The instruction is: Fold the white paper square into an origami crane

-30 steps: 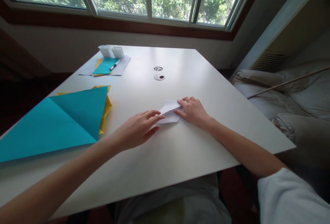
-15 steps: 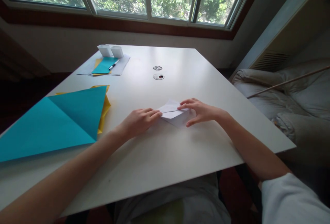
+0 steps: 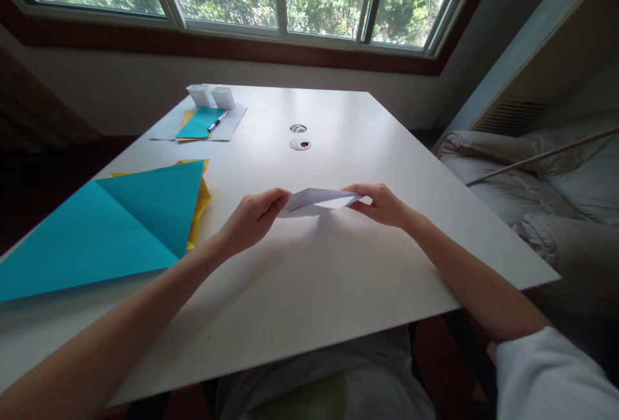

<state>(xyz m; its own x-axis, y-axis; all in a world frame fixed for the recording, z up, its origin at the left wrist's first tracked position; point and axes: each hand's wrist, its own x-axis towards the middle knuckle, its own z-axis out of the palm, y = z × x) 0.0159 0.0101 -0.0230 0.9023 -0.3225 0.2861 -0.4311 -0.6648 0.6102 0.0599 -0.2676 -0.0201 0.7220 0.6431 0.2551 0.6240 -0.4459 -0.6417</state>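
Observation:
A folded white sheet of paper is held up just above the white table, seen nearly edge-on. My left hand pinches its left end between thumb and fingers. At the right end, my right hand grips the paper the same way, fingers on top and thumb below. The underside of the paper and its folds are mostly hidden from this angle. A soft shadow falls on the tabletop beneath it.
To the left lies a large creased blue sheet over crumpled yellow paper. Farther back are small white paper boxes, a blue sheet and a pen. Two round table fittings sit mid-table. A sofa stands at right.
The folded paper has been lifted off the table and tilted. My right hand has closed on its right end; my left hand, formerly resting flat on it, now pinches the left end.

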